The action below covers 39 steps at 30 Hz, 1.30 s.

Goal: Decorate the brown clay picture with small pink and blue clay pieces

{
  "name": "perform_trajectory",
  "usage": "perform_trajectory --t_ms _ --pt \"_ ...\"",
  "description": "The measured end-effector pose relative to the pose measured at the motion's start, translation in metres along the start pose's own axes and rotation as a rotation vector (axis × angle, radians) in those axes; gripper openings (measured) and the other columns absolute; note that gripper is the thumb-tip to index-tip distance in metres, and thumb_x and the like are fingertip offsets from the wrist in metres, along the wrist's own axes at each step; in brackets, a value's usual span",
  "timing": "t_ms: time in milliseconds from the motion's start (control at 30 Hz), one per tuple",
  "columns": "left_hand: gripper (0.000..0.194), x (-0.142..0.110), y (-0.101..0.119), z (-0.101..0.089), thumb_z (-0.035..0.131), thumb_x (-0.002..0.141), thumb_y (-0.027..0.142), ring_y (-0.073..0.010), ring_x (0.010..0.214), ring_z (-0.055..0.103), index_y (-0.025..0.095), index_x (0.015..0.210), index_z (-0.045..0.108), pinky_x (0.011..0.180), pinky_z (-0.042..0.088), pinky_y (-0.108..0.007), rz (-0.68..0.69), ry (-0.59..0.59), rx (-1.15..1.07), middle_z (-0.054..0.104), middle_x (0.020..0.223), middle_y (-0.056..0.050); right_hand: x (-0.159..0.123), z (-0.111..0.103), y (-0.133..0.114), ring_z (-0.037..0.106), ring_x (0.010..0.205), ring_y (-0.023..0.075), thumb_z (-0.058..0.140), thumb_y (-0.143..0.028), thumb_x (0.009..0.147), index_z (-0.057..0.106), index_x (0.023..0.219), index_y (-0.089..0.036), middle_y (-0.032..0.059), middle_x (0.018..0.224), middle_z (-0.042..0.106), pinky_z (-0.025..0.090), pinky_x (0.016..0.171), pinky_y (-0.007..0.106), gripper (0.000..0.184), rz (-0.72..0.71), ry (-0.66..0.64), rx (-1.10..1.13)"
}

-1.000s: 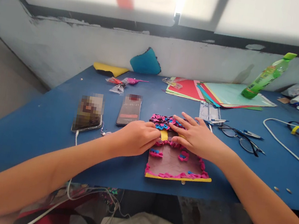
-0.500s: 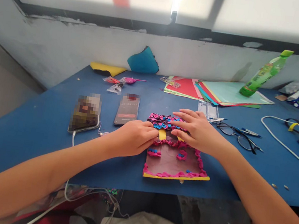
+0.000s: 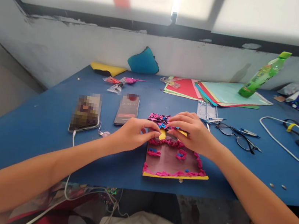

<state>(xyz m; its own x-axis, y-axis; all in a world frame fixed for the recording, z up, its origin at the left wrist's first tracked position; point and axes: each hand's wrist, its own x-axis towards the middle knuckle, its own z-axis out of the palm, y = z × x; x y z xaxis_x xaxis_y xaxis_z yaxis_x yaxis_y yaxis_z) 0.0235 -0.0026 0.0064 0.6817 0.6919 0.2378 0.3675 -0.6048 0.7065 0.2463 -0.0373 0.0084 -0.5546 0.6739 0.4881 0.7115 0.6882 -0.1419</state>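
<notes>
A flat brown craft board (image 3: 166, 160) lies near the table's front edge, trimmed with pink clay ruffles and a yellow front strip. Pink and blue clay petals (image 3: 161, 119) crowd its far end, and yellow patches show below them. My left hand (image 3: 137, 132) is at the board's left side, thumb and forefinger closed in a pinch at the yellow patch; what lies between the tips is too small to tell. Over the upper right part rests my right hand (image 3: 191, 131), fingers bent and thumb apart, touching the petals. It hides some of the decoration.
Two phones, one lit (image 3: 127, 110) and one on a cable (image 3: 86, 112), lie left. Eyeglasses (image 3: 235, 135) and pens lie right. Farther back are coloured paper sheets (image 3: 186, 87), a green bottle (image 3: 263, 76), small plastic packets (image 3: 115, 87) and a yellow sheet (image 3: 107, 69).
My left thumb and forefinger have parted from the bunched fist shape into an arched pinch. My right fingers, spread wide before, have drawn closer together and shifted slightly left. The board stays put.
</notes>
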Motion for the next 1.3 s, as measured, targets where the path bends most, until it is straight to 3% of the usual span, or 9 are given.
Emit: perform_trajectory --t_ms 67,167,367,533,667,833,1000,1133,1300 --pt "0.026 0.002 0.002 -0.001 0.062 0.078 0.038 -0.0187 0.075 0.068 0.016 0.084 0.073 0.070 0.055 -0.027 -0.126 0.005 -0.221 0.076 0.081 -0.004 0.002 0.003 -0.008 0.063 0.089 0.0173 0.050 -0.032 0.095 0.065 0.096 -0.020 0.0057 0.094 0.072 0.042 0.078 0.033 0.020 -0.056 0.093 0.071" --pt "0.029 0.003 0.004 -0.001 0.067 0.071 0.041 -0.0206 0.076 0.069 0.015 0.080 0.076 0.073 0.056 -0.030 -0.212 0.006 -0.396 0.076 0.080 -0.005 0.002 0.008 -0.019 0.065 0.085 0.0152 0.050 -0.028 0.095 0.063 0.097 -0.019 0.0054 0.091 0.072 0.042 0.074 0.030 0.016 -0.097 0.188 0.111" --pt "0.031 0.001 0.006 0.002 0.071 0.067 0.045 -0.0214 0.072 0.069 0.016 0.075 0.077 0.072 0.056 -0.032 -0.286 -0.057 -0.483 0.076 0.076 -0.004 0.000 0.016 -0.028 0.065 0.082 0.0135 0.048 -0.024 0.095 0.063 0.089 -0.021 0.0045 0.089 0.072 0.042 0.076 0.030 0.017 -0.091 0.224 0.129" --pt "0.023 0.005 0.003 0.001 0.071 0.068 0.039 -0.0168 0.070 0.066 0.017 0.072 0.077 0.067 0.053 -0.026 -0.275 -0.088 -0.538 0.076 0.073 -0.003 0.001 0.015 -0.029 0.064 0.076 0.0126 0.046 -0.023 0.096 0.061 0.085 -0.021 0.0029 0.083 0.071 0.043 0.074 0.029 0.018 -0.089 0.272 0.173" --pt "0.024 0.010 -0.004 -0.007 0.068 0.074 0.040 -0.0159 0.076 0.066 0.017 0.074 0.074 0.064 0.050 -0.023 -0.289 0.017 -0.497 0.076 0.081 -0.005 0.000 0.004 -0.022 0.059 0.065 0.0122 0.040 -0.030 0.098 0.052 0.085 -0.020 0.0022 0.072 0.064 0.044 0.063 0.025 0.020 0.077 0.290 0.231" --pt "0.031 0.016 -0.009 -0.018 0.069 0.072 0.045 -0.0194 0.083 0.068 0.016 0.083 0.071 0.061 0.049 -0.025 -0.362 0.160 -0.480 0.076 0.082 -0.008 0.000 -0.010 -0.001 0.049 0.048 0.0090 0.033 -0.044 0.098 0.045 0.071 -0.022 -0.0023 0.057 0.055 0.041 0.052 0.021 0.037 0.339 0.221 0.273" --pt "0.029 0.014 -0.001 -0.018 0.072 0.068 0.045 -0.0145 0.067 0.062 0.016 0.068 0.067 0.053 0.043 -0.022 -0.331 0.139 -0.426 0.074 0.074 -0.006 0.003 -0.005 0.013 0.055 0.052 0.0104 0.053 -0.041 0.087 0.057 0.081 -0.019 0.0010 0.069 0.065 0.044 0.053 0.023 0.023 0.380 0.259 0.278" --pt "0.039 0.011 0.003 -0.017 0.071 0.068 0.051 -0.0086 0.052 0.050 0.015 0.058 0.060 0.048 0.037 -0.020 -0.317 0.116 -0.471 0.066 0.060 -0.002 0.003 -0.003 0.014 0.054 0.051 0.0101 0.053 -0.041 0.085 0.055 0.078 -0.019 0.0005 0.067 0.064 0.043 0.051 0.022 0.022 0.389 0.246 0.287" --pt "0.051 0.011 -0.001 -0.018 0.061 0.074 0.060 -0.0090 0.051 0.046 0.017 0.052 0.047 0.044 0.030 -0.020 -0.366 0.173 -0.531 0.057 0.054 -0.001 0.003 -0.009 0.014 0.050 0.046 0.0093 0.050 -0.044 0.088 0.052 0.073 -0.020 -0.0016 0.056 0.058 0.038 0.049 0.022 0.029 0.420 0.164 0.304"
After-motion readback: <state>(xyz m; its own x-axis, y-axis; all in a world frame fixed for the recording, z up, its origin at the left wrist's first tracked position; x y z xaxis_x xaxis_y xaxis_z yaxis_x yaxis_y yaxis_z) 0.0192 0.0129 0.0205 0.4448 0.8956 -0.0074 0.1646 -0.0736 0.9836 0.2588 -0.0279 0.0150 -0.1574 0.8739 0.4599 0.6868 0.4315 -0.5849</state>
